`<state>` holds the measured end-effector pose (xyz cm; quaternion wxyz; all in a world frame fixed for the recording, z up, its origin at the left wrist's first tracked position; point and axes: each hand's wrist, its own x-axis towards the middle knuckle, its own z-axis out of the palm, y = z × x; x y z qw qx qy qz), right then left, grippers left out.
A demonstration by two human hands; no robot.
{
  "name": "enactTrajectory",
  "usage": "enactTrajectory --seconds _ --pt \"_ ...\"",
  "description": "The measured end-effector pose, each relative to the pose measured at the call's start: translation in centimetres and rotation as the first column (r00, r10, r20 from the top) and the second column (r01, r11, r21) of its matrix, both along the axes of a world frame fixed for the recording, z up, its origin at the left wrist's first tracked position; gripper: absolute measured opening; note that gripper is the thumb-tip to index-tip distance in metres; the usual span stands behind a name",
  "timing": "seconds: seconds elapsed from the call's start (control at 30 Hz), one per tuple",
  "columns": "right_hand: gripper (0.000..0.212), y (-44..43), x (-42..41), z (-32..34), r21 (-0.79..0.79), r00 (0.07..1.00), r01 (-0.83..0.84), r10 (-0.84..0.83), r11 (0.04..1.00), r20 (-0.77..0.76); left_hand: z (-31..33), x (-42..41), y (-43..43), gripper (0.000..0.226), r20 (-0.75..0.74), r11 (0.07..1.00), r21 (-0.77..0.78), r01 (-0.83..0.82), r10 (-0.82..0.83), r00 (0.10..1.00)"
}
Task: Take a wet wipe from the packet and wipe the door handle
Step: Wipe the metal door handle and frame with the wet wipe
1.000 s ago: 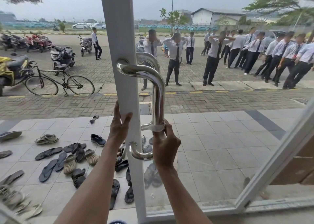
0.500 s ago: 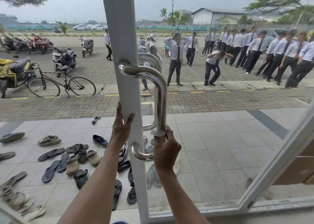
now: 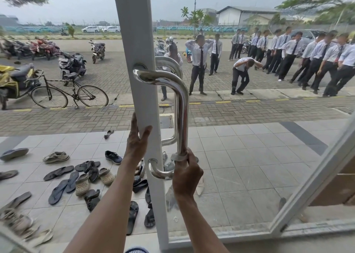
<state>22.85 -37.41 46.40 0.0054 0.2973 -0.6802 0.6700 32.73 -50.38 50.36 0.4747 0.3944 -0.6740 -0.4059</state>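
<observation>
The right hand [image 3: 187, 173] clasps a thin wet wipe [image 3: 178, 156] around the lower part of the curved chrome door handle [image 3: 181, 107], while the left hand [image 3: 135, 144] grips the white door frame [image 3: 142, 99] edge, fingers curled round it.

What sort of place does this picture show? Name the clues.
Probably the glass entrance of a school or training building: a white-framed glass door with a curved chrome pull handle, shoes and sandals left on the tiled porch, and uniformed people in white shirts and ties outside.
</observation>
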Motion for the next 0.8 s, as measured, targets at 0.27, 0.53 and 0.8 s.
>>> enactTrajectory --seconds 0.27,0.53,0.8 --pt "0.022 -0.7 2.9 -4.3 0.071 0.791 0.033 -0.070 0.997 0.608 0.1 0.0 0.1 0.073 -0.009 1.000 0.028 -0.001 0.001 1.000" --pt "0.019 -2.4 5.3 -3.4 0.018 0.431 0.112 -0.065 0.994 0.900 0.1 -0.2 0.2 0.073 -0.001 1.000 0.002 -0.022 0.022 1.000" --pt "0.022 -3.8 5.9 -2.4 0.012 0.120 0.186 -0.035 0.983 0.992 0.2 -0.4 0.4 0.073 -0.010 0.999 0.007 -0.033 0.033 0.999"
